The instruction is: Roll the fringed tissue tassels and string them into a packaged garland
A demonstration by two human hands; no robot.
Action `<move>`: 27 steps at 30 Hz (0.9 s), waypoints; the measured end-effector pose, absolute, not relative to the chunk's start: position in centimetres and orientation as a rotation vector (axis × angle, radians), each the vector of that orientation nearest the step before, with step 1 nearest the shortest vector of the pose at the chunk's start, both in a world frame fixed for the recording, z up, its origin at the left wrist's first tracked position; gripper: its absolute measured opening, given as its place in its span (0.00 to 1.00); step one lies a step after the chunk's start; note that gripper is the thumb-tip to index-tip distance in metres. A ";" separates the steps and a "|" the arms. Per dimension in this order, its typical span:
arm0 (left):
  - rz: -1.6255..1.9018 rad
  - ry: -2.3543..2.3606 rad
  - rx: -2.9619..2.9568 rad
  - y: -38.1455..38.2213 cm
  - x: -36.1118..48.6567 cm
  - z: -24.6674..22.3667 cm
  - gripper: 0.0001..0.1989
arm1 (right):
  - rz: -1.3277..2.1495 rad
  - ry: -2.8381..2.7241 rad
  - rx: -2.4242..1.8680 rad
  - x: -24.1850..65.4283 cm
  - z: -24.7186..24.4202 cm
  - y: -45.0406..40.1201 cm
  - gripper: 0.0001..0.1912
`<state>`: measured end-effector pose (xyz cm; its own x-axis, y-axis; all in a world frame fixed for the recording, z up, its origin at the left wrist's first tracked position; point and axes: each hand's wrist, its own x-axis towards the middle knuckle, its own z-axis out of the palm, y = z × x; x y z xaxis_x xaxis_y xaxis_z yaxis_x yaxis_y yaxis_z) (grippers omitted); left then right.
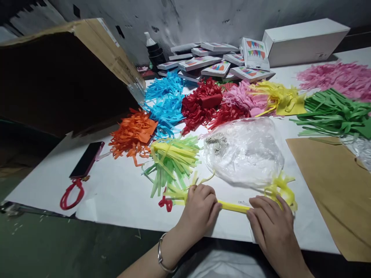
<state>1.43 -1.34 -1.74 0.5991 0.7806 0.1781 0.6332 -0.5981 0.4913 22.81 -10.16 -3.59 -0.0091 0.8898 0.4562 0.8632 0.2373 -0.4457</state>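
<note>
A yellow paper strip point(234, 206) lies stretched near the front edge of the white table, its frayed ends spreading out past both hands. My left hand point(200, 208) is closed on its left part, with fingers wrapped over the paper. On the right part, my right hand point(271, 220) grips the same strip between thumb and fingers. Just behind my left hand is a yellow-green fringed bundle point(174, 158). A crumpled clear plastic bag point(246, 154) lies behind the strip, between the hands. A small red paper piece point(165, 202) sits left of my left hand.
Fringed bundles in orange point(133, 133), blue point(166, 102), red point(203, 104) and green point(339, 112) line the back. A phone point(87, 159) lies left, below a large cardboard box point(107, 54). Brown cardboard point(330, 193) is at right; small printed boxes point(216, 68) stand behind.
</note>
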 end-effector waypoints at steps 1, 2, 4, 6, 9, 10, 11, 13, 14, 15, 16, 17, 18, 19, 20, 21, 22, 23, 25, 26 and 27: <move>0.493 1.156 2.453 -1.2 1.6 -1.6 0.08 | 0.039 -1.825 -1.665 22.6 -3.5 -10.2 0.07; 0.449 1.167 2.461 -1.0 1.8 -1.5 0.07 | 0.017 -1.803 -1.721 22.4 -3.4 -10.2 0.09; 0.389 1.171 2.478 -0.7 2.0 -1.4 0.06 | -0.050 -1.775 -1.811 22.1 -3.2 -10.2 0.09; 0.385 1.145 2.510 -0.5 2.1 -1.4 0.05 | -0.121 -1.783 -1.810 21.8 -3.3 -10.2 0.06; 0.433 1.081 2.590 -0.3 2.0 -1.7 0.05 | -0.092 -1.874 -1.646 21.1 -3.7 -10.0 0.08; 0.459 1.043 2.628 -0.3 2.0 -1.7 0.06 | -0.054 -1.903 -1.596 20.9 -3.8 -9.9 0.10; 0.482 0.993 2.669 -0.2 1.9 -1.8 0.06 | -0.020 -1.918 -1.568 20.7 -3.9 -9.7 0.10; 0.519 0.879 2.738 -0.2 1.7 -1.8 0.06 | 0.015 -1.908 -1.571 20.5 -4.0 -9.5 0.11; 0.538 0.831 2.760 -0.1 1.6 -1.7 0.06 | 0.029 -1.891 -1.582 20.4 -3.9 -9.4 0.11; 0.547 0.796 2.774 -0.1 1.5 -1.6 0.05 | 0.050 -1.873 -1.589 20.5 -3.8 -9.4 0.11; 0.549 0.773 2.781 -0.1 1.5 -1.5 0.05 | 0.073 -1.856 -1.591 20.5 -3.7 -9.4 0.11; 0.547 0.759 2.785 -0.1 1.5 -1.4 0.06 | 0.090 -1.839 -1.590 20.5 -3.6 -9.4 0.11; 0.546 0.749 2.791 -0.1 1.5 -1.3 0.07 | 0.095 -1.830 -1.589 20.4 -3.5 -9.4 0.10; 0.545 0.739 2.797 -0.2 1.6 -1.3 0.08 | 0.089 -1.833 -1.588 20.3 -3.4 -9.3 0.09; 0.552 0.731 2.801 -0.2 1.7 -1.3 0.09 | 0.075 -1.849 -1.584 20.1 -3.4 -9.2 0.08; 0.560 0.724 2.801 -0.3 1.9 -1.3 0.09 | 0.062 -1.877 -1.576 19.9 -3.4 -9.1 0.08; 0.571 0.720 2.797 -0.4 2.0 -1.4 0.08 | 0.057 -1.911 -1.562 19.7 -3.5 -8.9 0.09; 0.579 0.718 2.789 -0.5 2.2 -1.4 0.08 | 0.062 -1.943 -1.541 19.5 -3.5 -8.8 0.10; 0.584 0.716 2.769 -0.7 2.4 -1.5 0.09 | 0.092 -1.976 -1.493 19.5 -3.7 -8.7 0.13; 0.583 0.722 2.757 -0.7 2.4 -1.5 0.09 | 0.104 -1.977 -1.477 19.8 -3.7 -8.8 0.13; 0.582 0.734 2.743 -0.8 2.3 -1.6 0.08 | 0.110 -1.972 -1.462 20.2 -3.8 -9.1 0.13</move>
